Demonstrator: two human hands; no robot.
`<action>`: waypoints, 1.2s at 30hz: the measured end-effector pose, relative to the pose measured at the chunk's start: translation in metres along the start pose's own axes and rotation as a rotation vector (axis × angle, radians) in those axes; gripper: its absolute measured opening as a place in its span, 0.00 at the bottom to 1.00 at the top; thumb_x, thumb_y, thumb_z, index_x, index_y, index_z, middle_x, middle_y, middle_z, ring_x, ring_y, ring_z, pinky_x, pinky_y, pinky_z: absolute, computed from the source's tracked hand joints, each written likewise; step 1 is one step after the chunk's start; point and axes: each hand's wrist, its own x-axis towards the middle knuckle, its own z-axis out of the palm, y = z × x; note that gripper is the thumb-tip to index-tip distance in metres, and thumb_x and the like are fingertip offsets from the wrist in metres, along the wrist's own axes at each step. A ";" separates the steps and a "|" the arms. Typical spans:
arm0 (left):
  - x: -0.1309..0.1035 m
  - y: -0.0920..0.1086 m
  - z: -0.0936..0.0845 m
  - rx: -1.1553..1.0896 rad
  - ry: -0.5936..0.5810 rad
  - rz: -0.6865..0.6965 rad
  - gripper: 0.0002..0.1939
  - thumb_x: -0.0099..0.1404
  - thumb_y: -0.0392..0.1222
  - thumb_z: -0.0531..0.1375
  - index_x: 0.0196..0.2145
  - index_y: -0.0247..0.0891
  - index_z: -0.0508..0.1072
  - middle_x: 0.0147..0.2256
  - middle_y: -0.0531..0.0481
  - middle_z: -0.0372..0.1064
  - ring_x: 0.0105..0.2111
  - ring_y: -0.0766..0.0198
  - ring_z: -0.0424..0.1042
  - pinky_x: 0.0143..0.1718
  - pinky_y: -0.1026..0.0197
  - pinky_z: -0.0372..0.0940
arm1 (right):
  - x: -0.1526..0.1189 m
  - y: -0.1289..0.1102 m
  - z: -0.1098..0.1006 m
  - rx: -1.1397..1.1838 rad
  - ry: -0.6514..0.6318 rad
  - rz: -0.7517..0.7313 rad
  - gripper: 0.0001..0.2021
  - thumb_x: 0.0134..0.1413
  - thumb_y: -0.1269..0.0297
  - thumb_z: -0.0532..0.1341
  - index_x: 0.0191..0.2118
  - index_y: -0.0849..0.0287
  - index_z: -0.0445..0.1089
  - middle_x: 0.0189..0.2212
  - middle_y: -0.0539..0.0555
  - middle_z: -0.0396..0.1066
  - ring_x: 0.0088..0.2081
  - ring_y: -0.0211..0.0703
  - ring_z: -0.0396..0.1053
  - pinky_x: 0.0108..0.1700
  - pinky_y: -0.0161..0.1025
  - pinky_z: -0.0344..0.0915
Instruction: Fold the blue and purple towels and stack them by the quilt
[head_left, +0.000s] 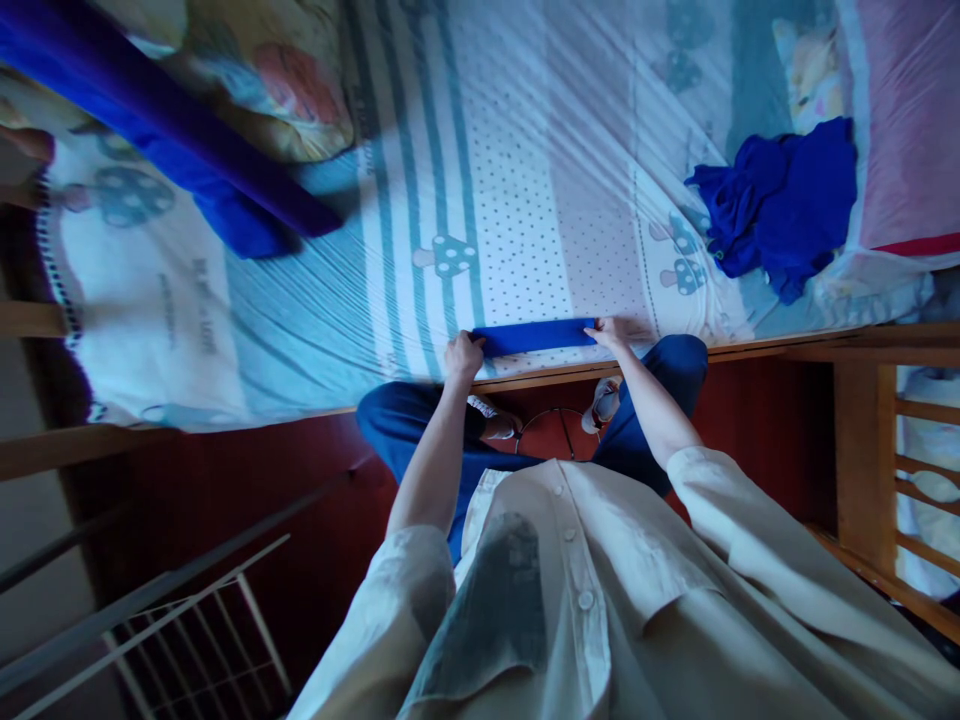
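Observation:
A narrow blue cloth strip [534, 338] lies straight along the near edge of the bed, on the patterned sheet [517, 220]. My left hand [464, 356] pinches its left end, fingers closed. At the opposite end, my right hand [607, 333] has its fingertips closed on the strip. Between the two hands the cloth looks flat and taut. A crumpled heap of blue cloth [787, 205] rests on the bed to the right, apart from my hands.
Long blue fabric rolls or folds [195, 150] lie at the upper left beside a floral pillow [277, 90]. A pink cover [907, 120] is at the far right. The wooden bed rail [750, 348] runs before my knees. A white metal rack [202, 640] stands lower left.

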 end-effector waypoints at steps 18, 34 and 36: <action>0.026 0.000 -0.025 0.141 -0.306 0.049 0.18 0.55 0.49 0.66 0.39 0.32 0.77 0.31 0.44 0.76 0.42 0.49 0.77 0.42 0.58 0.71 | 0.005 0.013 0.017 -0.087 0.125 0.038 0.08 0.55 0.60 0.68 0.36 0.59 0.76 0.35 0.58 0.78 0.39 0.48 0.75 0.45 0.40 0.69; -0.023 0.017 -0.063 -0.329 -0.051 0.273 0.20 0.48 0.44 0.70 0.39 0.39 0.76 0.40 0.46 0.80 0.39 0.55 0.79 0.43 0.57 0.73 | -0.037 -0.039 -0.006 -0.336 0.166 -0.277 0.31 0.53 0.69 0.67 0.64 0.60 0.65 0.66 0.70 0.60 0.68 0.63 0.57 0.64 0.56 0.57; -0.035 0.028 -0.073 -0.368 0.006 0.361 0.19 0.49 0.42 0.71 0.40 0.39 0.77 0.41 0.46 0.80 0.39 0.54 0.79 0.44 0.56 0.73 | -0.045 -0.063 -0.012 -0.316 0.116 -0.475 0.36 0.50 0.68 0.69 0.66 0.57 0.64 0.67 0.66 0.61 0.68 0.61 0.57 0.67 0.54 0.55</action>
